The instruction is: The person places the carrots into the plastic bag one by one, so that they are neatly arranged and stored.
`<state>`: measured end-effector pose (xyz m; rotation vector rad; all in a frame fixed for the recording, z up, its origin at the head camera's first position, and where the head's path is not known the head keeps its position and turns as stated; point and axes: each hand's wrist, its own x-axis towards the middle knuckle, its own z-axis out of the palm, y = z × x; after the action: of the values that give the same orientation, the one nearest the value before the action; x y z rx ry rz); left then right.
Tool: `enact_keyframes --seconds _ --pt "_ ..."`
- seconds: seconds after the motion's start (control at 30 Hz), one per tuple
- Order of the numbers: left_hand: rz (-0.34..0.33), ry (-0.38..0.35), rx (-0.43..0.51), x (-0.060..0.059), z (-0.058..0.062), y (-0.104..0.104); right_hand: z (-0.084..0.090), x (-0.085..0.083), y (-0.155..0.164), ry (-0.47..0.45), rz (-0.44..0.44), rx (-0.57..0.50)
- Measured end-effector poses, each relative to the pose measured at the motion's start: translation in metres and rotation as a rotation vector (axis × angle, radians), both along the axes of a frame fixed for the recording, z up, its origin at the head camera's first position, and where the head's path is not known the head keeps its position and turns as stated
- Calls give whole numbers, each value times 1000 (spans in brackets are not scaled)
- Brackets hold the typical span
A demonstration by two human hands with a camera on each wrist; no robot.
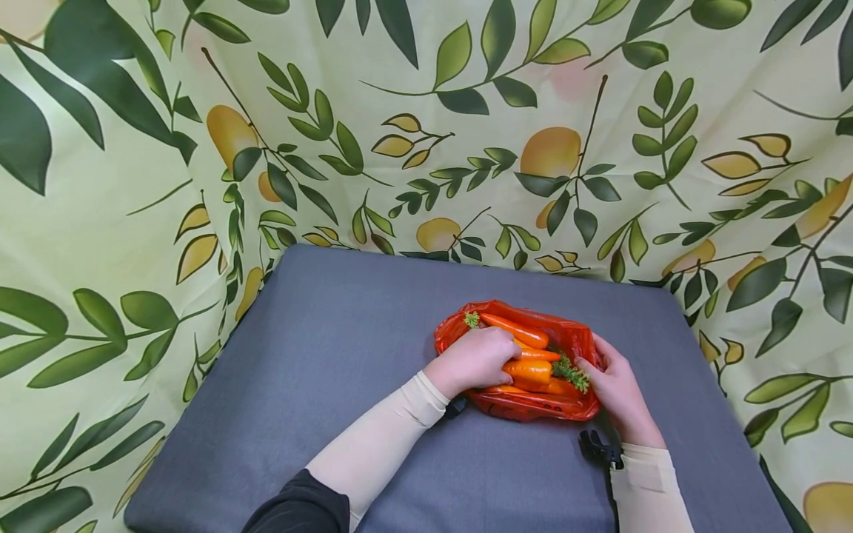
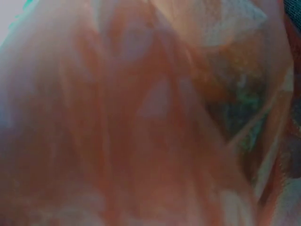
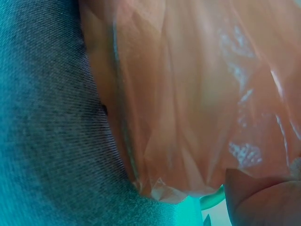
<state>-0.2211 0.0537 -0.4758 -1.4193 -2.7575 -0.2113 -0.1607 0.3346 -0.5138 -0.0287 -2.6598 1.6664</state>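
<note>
A red plastic bag point(image 1: 526, 409) lies with its mouth spread open, holding several shiny orange carrots point(image 1: 516, 329) with green tops. My left hand point(image 1: 476, 359) reaches into it from the left, thumb and fingers around the end of a thick carrot point(image 1: 532, 370). At the bag's right side my right hand point(image 1: 620, 381) grips the rim, the thumb inside near a leafy green top point(image 1: 570, 372). In the left wrist view the bag's film point(image 2: 141, 122) fills most of the picture. The right wrist view shows the bag's wall point(image 3: 188, 103) and part of my right hand point(image 3: 265, 202).
The bag rests on a grey cloth-covered table point(image 1: 346, 333). Behind and on both sides hangs a leaf-and-fruit patterned curtain point(image 1: 413, 111). A black wrist mount point(image 1: 600, 448) sits under my right wrist, close to the bag.
</note>
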Motion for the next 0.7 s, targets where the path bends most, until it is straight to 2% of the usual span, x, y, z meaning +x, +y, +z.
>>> enact_keyframes --seconds 0.17,0.33,0.7 --pt "17 34 -37 1 -1 -2 1 0 0 -19 1 -16" --pt "42 15 -39 -1 -2 -5 0 0 0 -36 5 -41" --pt "122 27 -72 -1 -2 -10 0 0 -1 2 9 -34"
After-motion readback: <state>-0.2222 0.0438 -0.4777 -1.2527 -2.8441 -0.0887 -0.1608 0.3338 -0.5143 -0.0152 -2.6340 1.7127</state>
